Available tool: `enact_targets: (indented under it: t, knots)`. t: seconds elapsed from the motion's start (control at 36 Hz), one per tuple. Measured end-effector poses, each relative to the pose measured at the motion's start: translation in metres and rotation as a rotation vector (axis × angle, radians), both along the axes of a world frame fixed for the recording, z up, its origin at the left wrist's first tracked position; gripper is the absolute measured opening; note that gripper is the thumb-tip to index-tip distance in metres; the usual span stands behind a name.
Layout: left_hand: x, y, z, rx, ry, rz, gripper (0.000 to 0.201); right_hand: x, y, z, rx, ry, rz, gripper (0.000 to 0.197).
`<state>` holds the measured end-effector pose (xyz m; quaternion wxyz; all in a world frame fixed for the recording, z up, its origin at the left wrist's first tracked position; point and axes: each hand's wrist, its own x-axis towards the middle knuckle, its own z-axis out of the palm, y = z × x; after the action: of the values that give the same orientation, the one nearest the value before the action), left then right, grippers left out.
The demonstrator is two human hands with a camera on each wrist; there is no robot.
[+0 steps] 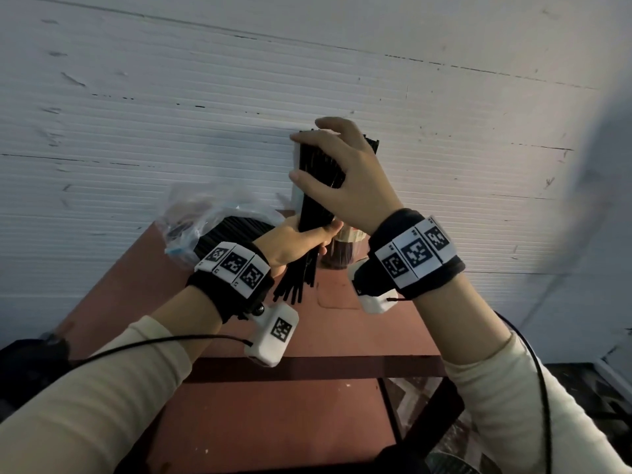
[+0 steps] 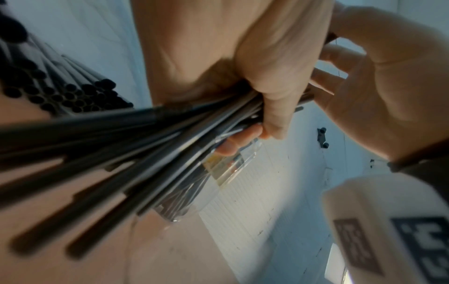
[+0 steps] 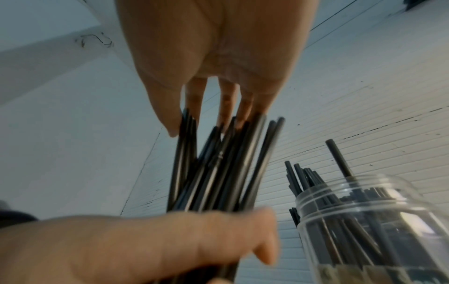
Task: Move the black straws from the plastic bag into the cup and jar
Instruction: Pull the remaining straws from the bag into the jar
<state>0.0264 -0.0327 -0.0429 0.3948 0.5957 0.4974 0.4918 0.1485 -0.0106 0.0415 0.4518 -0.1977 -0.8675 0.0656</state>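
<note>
Left hand (image 1: 301, 241) gripping upright bundle of black straws (image 1: 316, 196), right hand (image 1: 345, 176) relaxed, fingers spread over bundle's top, clear jar (image 3: 374, 226) holding straws just right

Glossy black plastic straws (image 1: 316, 186); clear plastic jar (image 3: 379, 226).

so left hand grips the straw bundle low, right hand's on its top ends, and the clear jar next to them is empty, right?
Not empty. The right wrist view shows the clear jar already holding black straws, some sticking out above its rim. The rest stands: the left hand grips the straw bundle low, and the right hand rests over its top ends.
</note>
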Motion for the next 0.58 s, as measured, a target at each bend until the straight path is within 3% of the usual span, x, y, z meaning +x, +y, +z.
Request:
enact_targets:
  t: [0.14, 0.25, 0.36, 0.47, 0.58]
  knots:
    - [-0.004, -0.001, -0.008, -0.053, -0.026, -0.02, 0.026, -0.003, 0.001, -0.007, 0.03, -0.055, -0.03, 0.029]
    - [-0.008, -0.004, -0.009, -0.014, -0.08, -0.034, 0.015, -0.002, 0.001, -0.011, 0.081, -0.038, -0.063, 0.04]
    - [-0.008, -0.008, -0.003, 0.029, -0.095, -0.093, 0.021, -0.002, -0.002, -0.006, -0.033, -0.028, 0.009, 0.048]
    - [-0.013, -0.01, 0.0, -0.122, 0.077, -0.195, 0.033, -0.003, -0.003, -0.01, -0.136, -0.082, 0.123, 0.032]
    - [-0.017, -0.013, 0.001, -0.186, 0.162, -0.202, 0.021, -0.008, -0.005, -0.021, -0.116, -0.036, 0.195, 0.031]
